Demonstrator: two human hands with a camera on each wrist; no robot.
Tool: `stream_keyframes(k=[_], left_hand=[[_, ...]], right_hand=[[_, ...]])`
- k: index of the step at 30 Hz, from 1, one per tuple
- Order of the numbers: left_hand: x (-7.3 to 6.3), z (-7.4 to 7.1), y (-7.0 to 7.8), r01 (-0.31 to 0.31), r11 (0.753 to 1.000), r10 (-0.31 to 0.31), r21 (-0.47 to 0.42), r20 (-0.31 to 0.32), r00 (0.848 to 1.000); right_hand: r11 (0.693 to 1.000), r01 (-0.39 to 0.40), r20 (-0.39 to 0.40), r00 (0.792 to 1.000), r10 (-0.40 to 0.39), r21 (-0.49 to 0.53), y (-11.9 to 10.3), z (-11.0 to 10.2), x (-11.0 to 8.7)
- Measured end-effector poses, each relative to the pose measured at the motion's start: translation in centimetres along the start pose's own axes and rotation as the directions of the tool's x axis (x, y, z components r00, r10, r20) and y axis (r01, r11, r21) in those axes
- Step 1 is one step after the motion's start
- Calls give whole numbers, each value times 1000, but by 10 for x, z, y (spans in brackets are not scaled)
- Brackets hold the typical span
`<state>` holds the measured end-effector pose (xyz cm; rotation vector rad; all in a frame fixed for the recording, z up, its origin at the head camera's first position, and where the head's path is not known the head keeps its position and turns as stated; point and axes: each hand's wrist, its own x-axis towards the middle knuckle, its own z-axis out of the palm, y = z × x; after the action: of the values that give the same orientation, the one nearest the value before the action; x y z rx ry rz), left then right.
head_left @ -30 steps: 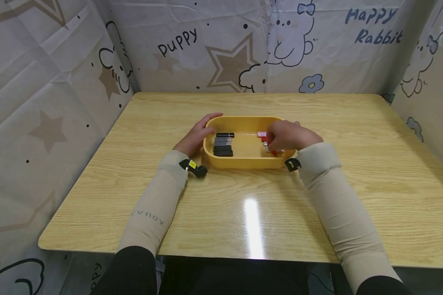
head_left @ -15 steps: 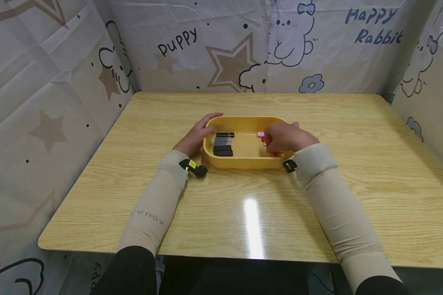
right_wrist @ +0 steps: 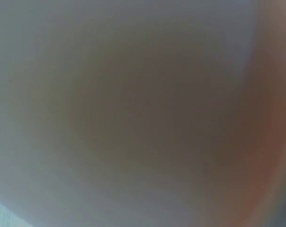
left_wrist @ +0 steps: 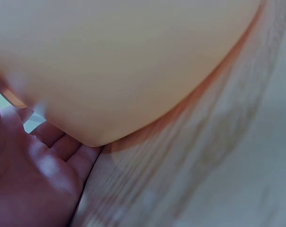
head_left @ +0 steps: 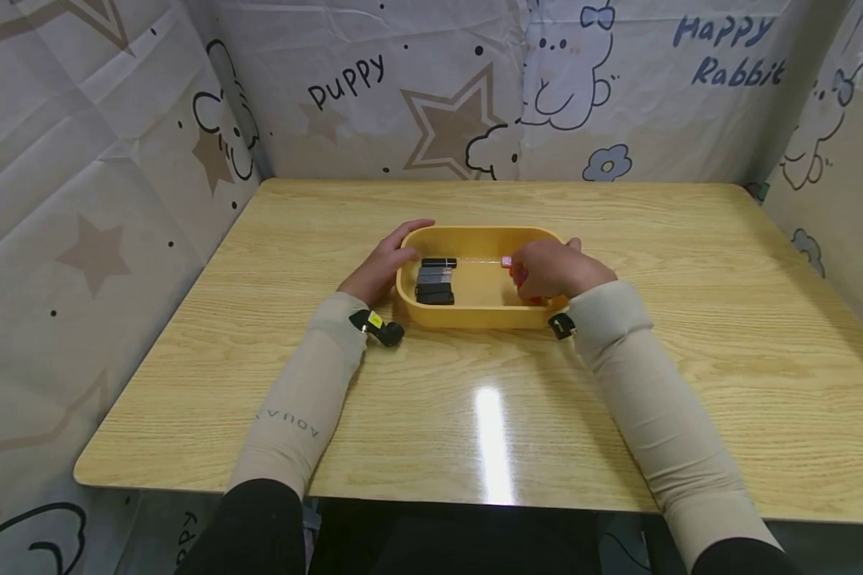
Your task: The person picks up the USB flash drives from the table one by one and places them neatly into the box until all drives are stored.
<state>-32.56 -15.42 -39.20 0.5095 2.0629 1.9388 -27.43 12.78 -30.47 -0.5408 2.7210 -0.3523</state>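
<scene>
A yellow oblong tray (head_left: 478, 319) sits on the table. My left hand (head_left: 379, 267) grips its left end, thumb at the rim; in the left wrist view its fingers reach along the lower wall. My right hand (head_left: 559, 267) reaches down inside the right end, fingers bent over small red pieces (head_left: 536, 301); the fingertips are mostly hidden, and I cannot tell whether they hold one. A small pink piece (head_left: 507, 261) shows beside its knuckles. At the tray's left lie a black stick (head_left: 439, 263), grey sticks (head_left: 434, 275) and black blocks (head_left: 435, 295), side by side in a column.
The wooden table (head_left: 223, 383) extends around the tray, with a bright reflection in front. Patterned cloth walls (head_left: 374, 136) stand at the back and sides. Black wrist cameras hang by both cuffs. The right wrist view is a blur of tray wall.
My right hand has shifted a little to the left inside the tray, covering more of the red and pink pieces. The left hand and the tray stay put.
</scene>
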Motion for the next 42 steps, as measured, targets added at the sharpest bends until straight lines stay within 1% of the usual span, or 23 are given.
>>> stream_keyframes(k=[5, 8, 13, 16, 27, 35, 42], left_hand=[[0, 0, 1, 0, 1000, 0, -14, 10, 1000], [-2, 0, 4, 1, 1000, -1, -15, 19, 1000], [-11, 5, 17, 11, 1000, -11, 6, 31, 999], [-14, 8, 22, 21, 1000, -21, 19, 27, 999], [-16, 8, 26, 27, 999, -27, 37, 25, 999], [-16, 8, 26, 33, 999, -34, 42, 26, 999], [-16, 8, 27, 33, 999, -34, 41, 28, 999]], right_hand=[[1000, -8, -6, 1000, 8, -11, 1, 2, 3], [1000, -12, -7, 1000, 11, -23, 1, 3, 4], [999, -17, -1, 1000, 17, -50, 2, 4, 6], [998, -25, 5, 1000, 25, -55, 1, 5, 7], [996, -34, 14, 999, 35, -83, 1, 6, 8], [997, -25, 9, 1000, 26, -71, 2, 8, 8], [998, -21, 20, 1000, 22, -55, 4, 9, 9]])
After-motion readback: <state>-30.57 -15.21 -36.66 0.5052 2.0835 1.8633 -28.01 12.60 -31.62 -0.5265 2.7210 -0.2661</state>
